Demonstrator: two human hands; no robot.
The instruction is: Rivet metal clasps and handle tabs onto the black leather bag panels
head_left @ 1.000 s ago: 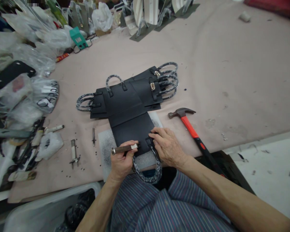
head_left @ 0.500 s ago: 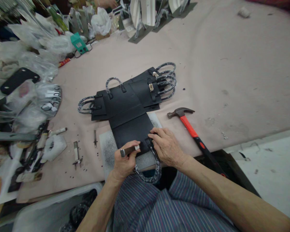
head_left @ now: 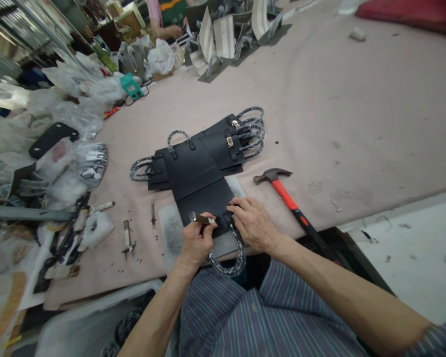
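Left fingers (head_left: 208, 230) grip a short tool (head_left: 198, 218); right fingers (head_left: 239, 210) (grip unclear) touch the black panel (head_left: 202, 201).

Tool (head_left: 199, 218): tip indistinct at left hand (head_left: 197, 243).
Near handle (head_left: 231, 271): left end hidden behind that hand.
Red item (head_left: 412, 15): cut off, far right.
Black dot (head_left: 277, 143): too small to identify.

I see a dark-blue cloth garment (head_left: 260, 322) with thin pale and reddish stripes, its matching right sleeve (head_left: 436, 339) stopping above the bare forearm (head_left: 319, 272).
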